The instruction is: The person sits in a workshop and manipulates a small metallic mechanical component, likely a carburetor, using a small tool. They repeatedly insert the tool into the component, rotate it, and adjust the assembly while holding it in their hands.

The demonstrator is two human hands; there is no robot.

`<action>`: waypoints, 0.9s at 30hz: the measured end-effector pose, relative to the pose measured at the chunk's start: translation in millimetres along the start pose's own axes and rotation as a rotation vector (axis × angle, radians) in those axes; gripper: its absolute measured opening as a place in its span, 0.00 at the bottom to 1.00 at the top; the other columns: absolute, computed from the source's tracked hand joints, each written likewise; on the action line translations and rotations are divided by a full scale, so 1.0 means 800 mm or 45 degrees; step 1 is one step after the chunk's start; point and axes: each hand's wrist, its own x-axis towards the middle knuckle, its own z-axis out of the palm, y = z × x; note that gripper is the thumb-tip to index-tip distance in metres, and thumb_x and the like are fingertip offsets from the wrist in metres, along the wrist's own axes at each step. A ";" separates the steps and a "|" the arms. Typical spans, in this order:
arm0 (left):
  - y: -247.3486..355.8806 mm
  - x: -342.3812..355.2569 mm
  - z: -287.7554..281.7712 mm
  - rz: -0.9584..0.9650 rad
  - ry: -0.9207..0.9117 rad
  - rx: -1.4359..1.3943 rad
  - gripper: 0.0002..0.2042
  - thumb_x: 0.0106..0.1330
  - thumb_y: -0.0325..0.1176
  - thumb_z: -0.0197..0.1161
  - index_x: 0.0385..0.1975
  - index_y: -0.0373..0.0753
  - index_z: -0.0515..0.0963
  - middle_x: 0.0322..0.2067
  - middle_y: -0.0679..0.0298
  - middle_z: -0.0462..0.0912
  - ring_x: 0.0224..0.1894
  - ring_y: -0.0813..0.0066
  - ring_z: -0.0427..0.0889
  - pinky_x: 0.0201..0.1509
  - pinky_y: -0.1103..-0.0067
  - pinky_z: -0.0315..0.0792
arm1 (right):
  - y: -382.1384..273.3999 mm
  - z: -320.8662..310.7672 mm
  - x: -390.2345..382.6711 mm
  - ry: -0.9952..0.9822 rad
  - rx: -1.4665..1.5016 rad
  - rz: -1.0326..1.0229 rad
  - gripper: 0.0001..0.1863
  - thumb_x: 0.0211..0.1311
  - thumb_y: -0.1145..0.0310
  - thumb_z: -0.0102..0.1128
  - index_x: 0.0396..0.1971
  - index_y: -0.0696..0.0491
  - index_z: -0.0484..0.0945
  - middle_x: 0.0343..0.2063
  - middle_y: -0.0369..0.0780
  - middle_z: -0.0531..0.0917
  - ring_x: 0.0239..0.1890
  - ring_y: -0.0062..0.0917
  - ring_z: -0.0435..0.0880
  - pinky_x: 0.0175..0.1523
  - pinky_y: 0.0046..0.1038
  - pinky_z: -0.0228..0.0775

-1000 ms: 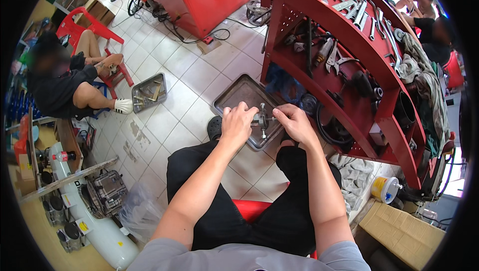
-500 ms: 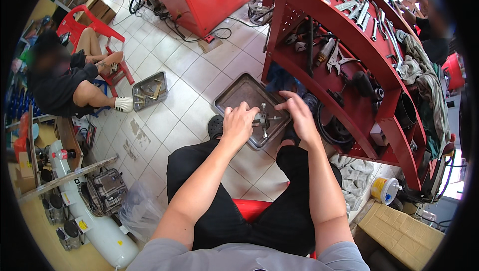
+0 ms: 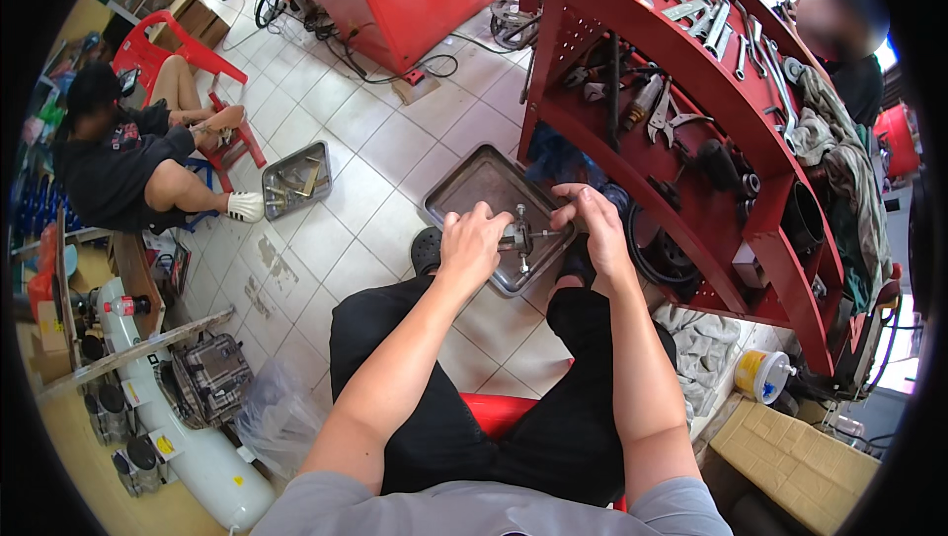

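My left hand is closed around a metal part with a crossbar, held above a grey metal tray on the floor. Round knobs cap both ends of the crossbar, and a thin rod points from the part toward my right. Beside the rod's far end is my right hand, its fingers bent inward and drawn close together. Whatever those fingers hold, if anything, is hidden. The tray lies between my feet and looks dark and stained inside.
At right stands a red tool cart with wrenches on top and pliers on its shelf. A second tray with metal pieces sits left, next to a seated person. A white bucket and cardboard are at lower right.
My right hand's fingers have curled in from a more stretched-out pose beside the rod. My left hand stays in place with the metal part. The person at upper right has shifted.
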 end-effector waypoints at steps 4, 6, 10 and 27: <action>-0.001 0.000 0.000 -0.021 0.001 0.008 0.24 0.41 0.23 0.69 0.44 0.48 0.80 0.35 0.65 0.75 0.41 0.67 0.79 0.44 0.69 0.64 | -0.003 0.013 -0.007 -0.038 -0.464 0.086 0.27 0.73 0.51 0.42 0.45 0.62 0.78 0.21 0.39 0.82 0.35 0.23 0.80 0.50 0.26 0.66; 0.001 0.000 0.003 -0.008 0.008 0.002 0.24 0.42 0.23 0.69 0.44 0.48 0.80 0.36 0.65 0.75 0.41 0.67 0.78 0.44 0.69 0.64 | 0.001 0.000 -0.001 -0.036 -0.170 0.038 0.27 0.72 0.51 0.43 0.46 0.62 0.78 0.23 0.41 0.83 0.35 0.24 0.80 0.48 0.26 0.68; 0.003 -0.001 -0.001 -0.016 -0.007 0.005 0.24 0.42 0.23 0.69 0.44 0.48 0.80 0.36 0.65 0.76 0.42 0.67 0.78 0.44 0.69 0.64 | 0.002 0.013 -0.006 0.003 -0.394 0.004 0.28 0.72 0.50 0.44 0.45 0.63 0.79 0.19 0.37 0.80 0.29 0.22 0.78 0.43 0.27 0.69; -0.002 -0.001 0.005 -0.044 -0.060 -0.007 0.24 0.43 0.24 0.69 0.45 0.48 0.79 0.38 0.64 0.76 0.43 0.66 0.78 0.45 0.68 0.65 | 0.003 0.011 -0.005 -0.053 -0.634 -0.035 0.26 0.71 0.50 0.43 0.47 0.58 0.78 0.24 0.40 0.83 0.40 0.24 0.82 0.59 0.34 0.62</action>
